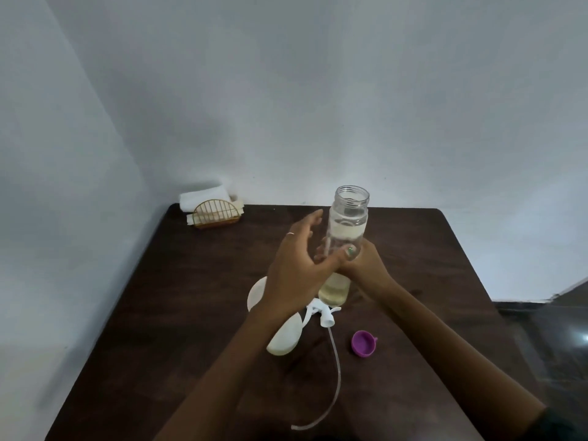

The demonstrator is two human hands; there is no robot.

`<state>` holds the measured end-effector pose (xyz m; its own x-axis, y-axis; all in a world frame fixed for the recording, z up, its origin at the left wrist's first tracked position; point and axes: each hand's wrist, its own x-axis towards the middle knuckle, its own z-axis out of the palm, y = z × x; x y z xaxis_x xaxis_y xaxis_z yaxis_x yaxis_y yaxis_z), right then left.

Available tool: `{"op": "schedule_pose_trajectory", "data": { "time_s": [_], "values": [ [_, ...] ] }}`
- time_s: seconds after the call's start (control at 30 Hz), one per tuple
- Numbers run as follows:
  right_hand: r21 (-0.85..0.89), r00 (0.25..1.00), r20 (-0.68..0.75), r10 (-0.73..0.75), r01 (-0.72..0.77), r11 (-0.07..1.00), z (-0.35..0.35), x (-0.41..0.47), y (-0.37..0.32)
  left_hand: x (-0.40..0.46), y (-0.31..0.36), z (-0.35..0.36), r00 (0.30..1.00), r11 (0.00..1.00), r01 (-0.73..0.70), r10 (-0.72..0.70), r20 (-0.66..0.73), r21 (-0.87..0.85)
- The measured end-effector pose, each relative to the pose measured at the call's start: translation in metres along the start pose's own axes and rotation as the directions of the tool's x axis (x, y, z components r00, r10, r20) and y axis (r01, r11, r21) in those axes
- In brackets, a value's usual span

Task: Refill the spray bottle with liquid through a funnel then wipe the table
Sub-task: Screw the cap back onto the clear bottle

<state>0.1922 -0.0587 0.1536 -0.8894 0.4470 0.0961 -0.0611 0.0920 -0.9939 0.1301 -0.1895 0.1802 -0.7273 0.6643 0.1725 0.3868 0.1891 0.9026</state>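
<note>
A wire napkin holder is sitting far left of the clear bottle on the worktop. The left hand is hovering beside the bottle, fingers spread. The right hand is gripping it upright. A spray head and purple cap are lying below the bottle.
</note>
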Motion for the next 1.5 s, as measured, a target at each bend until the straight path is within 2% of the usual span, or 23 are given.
{"op": "schedule_pose_trajectory", "data": {
  "time_s": [0.07, 0.2, 0.3, 0.37, 0.43, 0.5, 0.57, 0.63, 0.67, 0.77, 0.8, 0.9, 0.97, 1.07, 1.2, 1.27, 1.37, 1.5],
  "values": [
    [-0.047, 0.998, 0.019, -0.061, 0.062, 0.997, 0.002, 0.001, -0.003, 0.009, 0.007, 0.011, 0.999, 1.0, 0.016, -0.015, 0.04, -0.011],
    [-0.201, 0.992, 0.012, -0.129, 0.129, 0.971, 0.002, 0.004, -0.009, 0.021, 0.01, 0.023, 0.999, 0.999, 0.033, -0.034, -0.012, -0.037],
    [-0.197, 0.971, 0.16, -0.179, 0.209, 0.958, -0.003, 0.008, -0.022, 0.023, 0.01, 0.024, 0.999, 0.997, -0.011, 0.009, -0.037, -0.074],
    [-0.138, 0.952, 0.286, -0.111, 0.155, 0.978, -0.012, 0.008, -0.022, 0.026, 0.01, 0.022, 0.998, 0.994, -0.027, 0.021, -0.054, -0.106],
    [-0.245, 0.953, 0.298, 0.058, 0.018, 0.969, -0.025, 0.008, -0.01, 0.03, 0.012, 0.018, 0.998, 0.991, -0.036, 0.028, -0.064, -0.132],
    [-0.49, 0.95, 0.231, 0.208, -0.071, 0.869, -0.038, 0.004, 0.012, 0.034, 0.013, 0.013, 0.997, 0.99, -0.049, 0.04, -0.062, -0.136],
    [-0.756, 0.929, 0.141, 0.343, -0.123, 0.643, -0.051, -0.001, 0.048, 0.037, 0.013, 0.01, 0.997, 0.99, -0.054, 0.046, -0.06, -0.134],
    [-0.892, 0.862, 0.078, 0.501, -0.164, 0.422, -0.055, -0.012, 0.083, 0.038, 0.013, 0.008, 0.997, 0.99, -0.053, 0.046, -0.058, -0.127],
    [-0.923, 0.826, 0.068, 0.559, -0.161, 0.349, -0.054, -0.02, 0.097, 0.038, 0.013, 0.008, 0.997, 0.991, -0.053, 0.046, -0.058, -0.123],
    [-0.954, 0.738, 0.056, 0.672, -0.16, 0.255, -0.049, -0.044, 0.12, 0.037, 0.012, 0.009, 0.997, 0.992, -0.057, 0.05, -0.059, -0.113],
    [-0.961, 0.733, 0.055, 0.678, -0.147, 0.236, -0.047, -0.051, 0.124, 0.037, 0.012, 0.009, 0.997, 0.992, -0.058, 0.051, -0.059, -0.111],
    [-0.976, 0.785, 0.047, 0.618, -0.096, 0.196, -0.04, -0.062, 0.133, 0.038, 0.013, 0.008, 0.997, 0.991, -0.061, 0.054, -0.059, -0.12],
    [-0.977, 0.83, 0.05, 0.556, -0.074, 0.199, -0.038, -0.065, 0.139, 0.038, 0.012, 0.008, 0.997, 0.991, -0.059, 0.052, -0.059, -0.122],
    [-0.966, 0.857, 0.045, 0.513, -0.093, 0.24, -0.043, -0.062, 0.142, 0.037, 0.01, 0.007, 0.997, 0.991, -0.054, 0.047, -0.058, -0.125],
    [-0.83, 0.939, -0.042, 0.342, -0.223, 0.511, -0.053, -0.027, 0.112, 0.039, 0.012, 0.003, 0.997, 0.991, -0.046, 0.039, -0.063, -0.125],
    [-0.711, 0.97, -0.104, 0.218, -0.226, 0.666, -0.054, -0.001, 0.075, 0.041, 0.014, 0.002, 0.998, 0.991, -0.035, 0.027, -0.061, -0.127],
    [-0.458, 0.987, -0.146, 0.063, -0.124, 0.88, -0.051, 0.036, -0.004, 0.047, 0.016, -0.001, 0.998, 0.993, -0.028, 0.021, -0.067, -0.111],
    [-0.191, 0.98, -0.158, -0.124, 0.093, 0.977, -0.04, 0.062, -0.098, 0.058, 0.024, -0.004, 0.995, 0.994, -0.039, 0.029, -0.1, -0.104]
  ]
}}
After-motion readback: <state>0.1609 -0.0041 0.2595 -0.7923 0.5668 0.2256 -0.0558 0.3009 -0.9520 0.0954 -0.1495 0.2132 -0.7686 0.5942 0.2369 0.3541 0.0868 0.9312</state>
